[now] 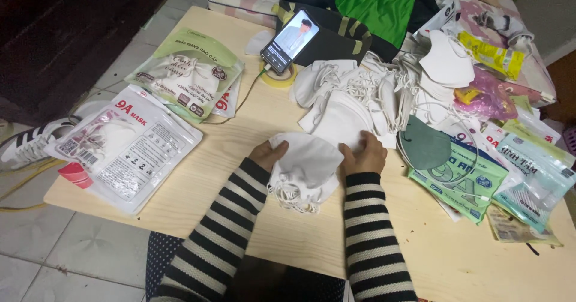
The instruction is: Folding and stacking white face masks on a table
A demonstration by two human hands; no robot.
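Note:
A small stack of white fabric face masks (306, 167) lies on the pale wooden table (228, 158), ear loops trailing toward me. My left hand (267, 154) grips the stack's left edge. My right hand (364, 155) rests on its right edge, fingers on the top mask. Both arms wear black-and-white striped sleeves. Just behind the hands a loose heap of white masks (360, 98) spreads over the table's middle. A dark green mask (423, 146) lies to the right of my right hand.
Clear printed mask packets (129, 146) and a green-topped packet (189, 74) lie at left. Green and teal packets (474, 182) sit at right. A phone (289, 41) leans on a tape roll (279, 77). A sneaker (30, 143) rests on the tiled floor.

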